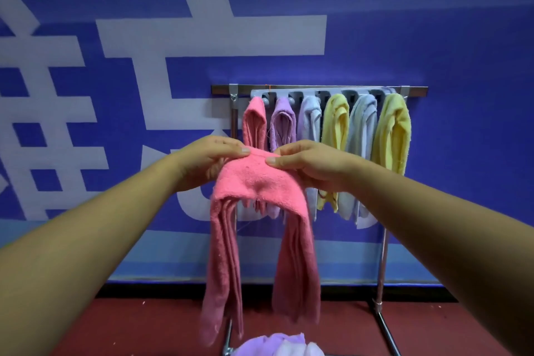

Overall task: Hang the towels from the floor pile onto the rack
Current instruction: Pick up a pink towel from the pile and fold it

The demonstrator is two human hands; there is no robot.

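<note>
**Grip.** The left hand point(208, 157) and the right hand point(306, 163) each pinch the top fold of the held pink towel point(257, 179) between thumb and fingers. The hands are close together, one on each side of the fold. The towel is raised in front of the rack, near the viewer, and its two folded halves hang down freely, one to the left and one to the right. It touches neither the rack nor the floor.

**Progress.** Six towels hang side by side on the rack point(318, 89). From left to right they are:
- a hung pink towel point(255, 121)
- a purple towel point(283, 121)
- a pale towel point(310, 118)
- a yellow towel point(336, 121)
- a pale blue towel point(362, 124)
- a second yellow towel point(393, 130)

The held towel is not yet hung. The floor pile point(277, 345), at the near bottom edge, shows purple and white cloth, and the frame cuts off its full extent. Judgement: the task is well past its midpoint, with the held towel and at least two pile items left.

**Surroundings and obstructions.**
- The grey hanger strip looks occupied across its width, and no free position is plainly visible.
- The hands and the held towel hide the lower parts of the leftmost hung towels.
- The rack's right post point(383, 254) stands on the red floor point(144, 326).
- The blue wall point(433, 23) is directly behind the rack.
</note>
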